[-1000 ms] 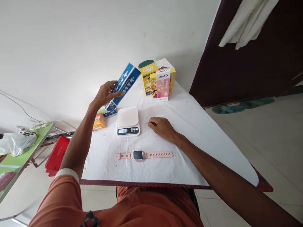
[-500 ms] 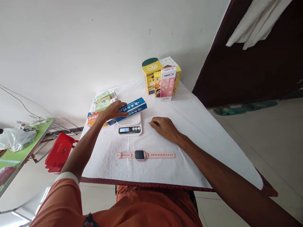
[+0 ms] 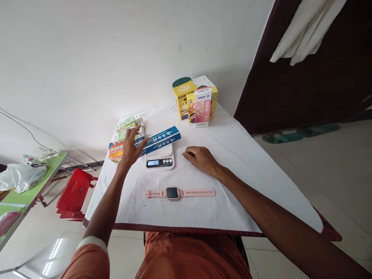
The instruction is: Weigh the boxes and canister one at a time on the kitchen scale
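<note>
A long blue toothpaste box lies slanted across the white kitchen scale, whose display is lit with digits. My left hand is at the box's left end, fingers spread and holding nothing; whether a fingertip touches the box I cannot tell. Behind that hand are green-and-white boxes and an orange box, partly hidden by it. To the right of the scale my right hand rests on the table, its fingers curled in with nothing visible in them. A pink smartwatch lies flat in front of the scale.
Yellow boxes and an upright pink-and-white box stand at the back of the white-covered table, near the wall. On the left are a red chair and a green table bearing a plastic bag.
My left hand has let go of the blue toothpaste box and moved left, its fingers opening. The box stays on the scale. My right hand remains in place.
</note>
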Available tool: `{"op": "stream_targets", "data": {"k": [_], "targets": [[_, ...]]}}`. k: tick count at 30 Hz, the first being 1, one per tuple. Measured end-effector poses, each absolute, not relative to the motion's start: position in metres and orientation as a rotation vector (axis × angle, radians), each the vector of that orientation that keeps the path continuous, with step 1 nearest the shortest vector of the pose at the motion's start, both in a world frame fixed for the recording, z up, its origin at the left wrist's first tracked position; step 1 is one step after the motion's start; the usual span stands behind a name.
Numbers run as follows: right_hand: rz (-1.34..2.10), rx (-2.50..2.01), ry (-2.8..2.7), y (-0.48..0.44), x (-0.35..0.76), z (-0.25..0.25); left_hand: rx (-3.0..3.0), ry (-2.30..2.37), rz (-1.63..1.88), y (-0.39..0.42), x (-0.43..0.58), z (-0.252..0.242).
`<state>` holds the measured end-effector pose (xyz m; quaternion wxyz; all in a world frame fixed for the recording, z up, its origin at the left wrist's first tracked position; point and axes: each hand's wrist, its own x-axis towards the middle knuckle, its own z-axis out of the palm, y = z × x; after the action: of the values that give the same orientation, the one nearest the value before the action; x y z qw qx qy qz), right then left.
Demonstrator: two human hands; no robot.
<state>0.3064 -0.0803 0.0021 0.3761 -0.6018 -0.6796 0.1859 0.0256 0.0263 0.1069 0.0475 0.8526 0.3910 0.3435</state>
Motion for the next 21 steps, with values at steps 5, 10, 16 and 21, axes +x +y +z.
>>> {"op": "stream_targets", "data": {"k": [5, 10, 16, 21], "targets": [[0.455, -1.527, -1.732, -0.08, 0.306, -0.001, 2.27, 1.602, 1.56, -0.006, -0.015, 0.055], [0.451, -1.535, -1.735, -0.081, 0.306, 0.001, 2.144, 1.726, 1.613, -0.006, -0.025, 0.039], [0.463, -1.544, -1.74, -0.081, 0.306, 0.002, 2.199, 1.596, 1.554, -0.009, -0.014, 0.036], [0.471, -1.532, -1.736, -0.082, 0.307, 0.001, 2.239, 1.638, 1.524, -0.011, -0.013, 0.034]]}}
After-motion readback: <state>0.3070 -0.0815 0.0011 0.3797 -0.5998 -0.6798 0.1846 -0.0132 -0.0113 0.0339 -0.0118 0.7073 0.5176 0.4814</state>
